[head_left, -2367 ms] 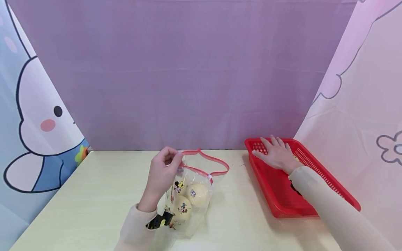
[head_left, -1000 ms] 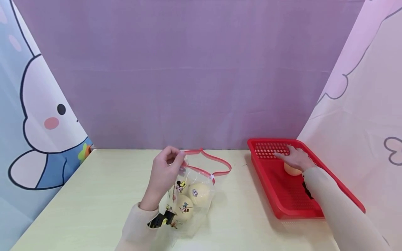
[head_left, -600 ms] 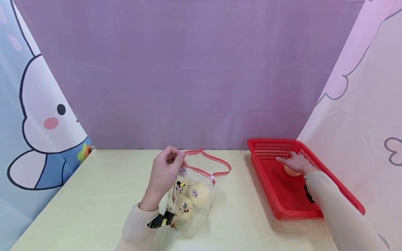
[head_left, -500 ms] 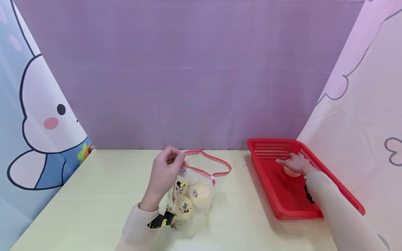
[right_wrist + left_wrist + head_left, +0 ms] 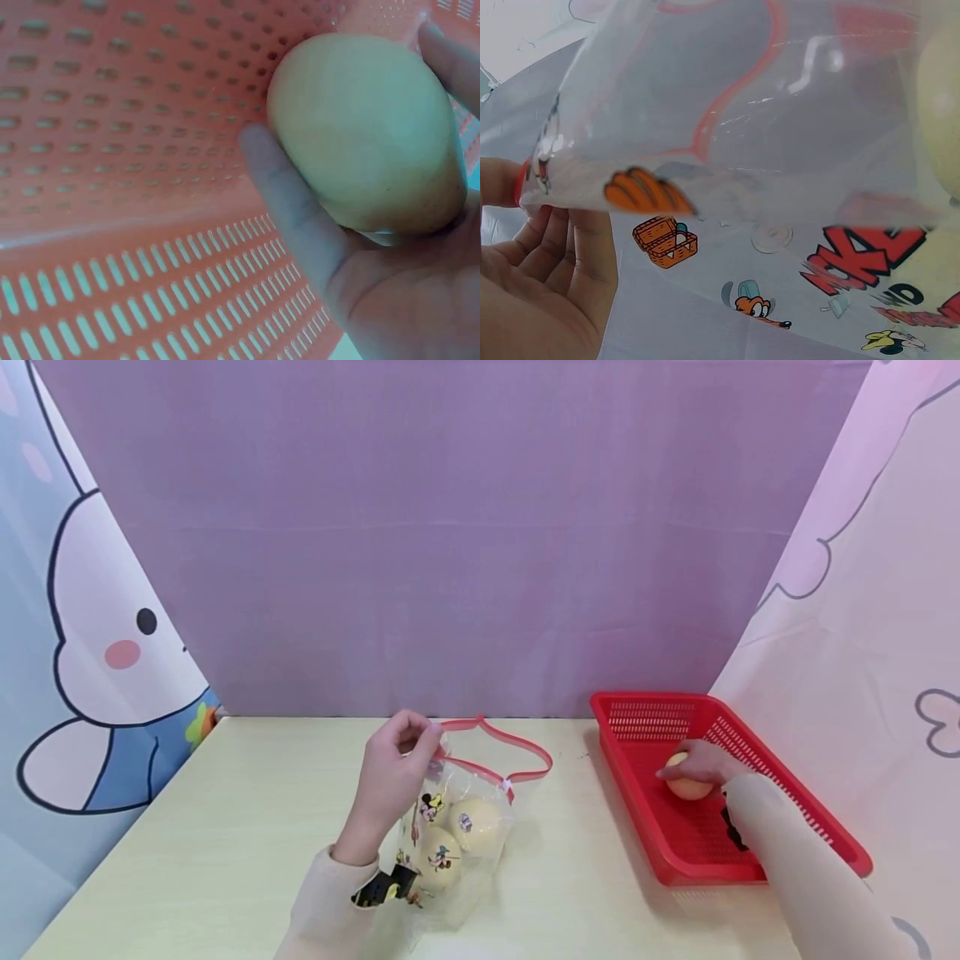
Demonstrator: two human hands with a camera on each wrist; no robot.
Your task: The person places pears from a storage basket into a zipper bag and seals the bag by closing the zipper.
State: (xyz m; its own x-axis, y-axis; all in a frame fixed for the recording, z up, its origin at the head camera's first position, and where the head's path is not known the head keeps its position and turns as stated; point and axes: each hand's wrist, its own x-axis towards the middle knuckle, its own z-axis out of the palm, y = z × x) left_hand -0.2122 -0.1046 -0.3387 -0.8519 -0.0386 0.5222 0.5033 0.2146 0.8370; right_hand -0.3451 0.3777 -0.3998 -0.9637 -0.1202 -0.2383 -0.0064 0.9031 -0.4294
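The clear bag (image 5: 765,196) reads, apparently, "CKE" and "ND".

Red basket (image 5: 705,872) — pale-yellow fruit (image 5: 360,135) — red-trimmed, cartoon-printed bag (image 5: 474,881).

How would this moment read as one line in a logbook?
Left hand: pinches clear bag by its rim | Right hand: grips round yellowish fruit inside red basket | Bag: similar fruits inside

Purple backdrop (image 5: 465,543) behind pale table (image 5: 225,843)
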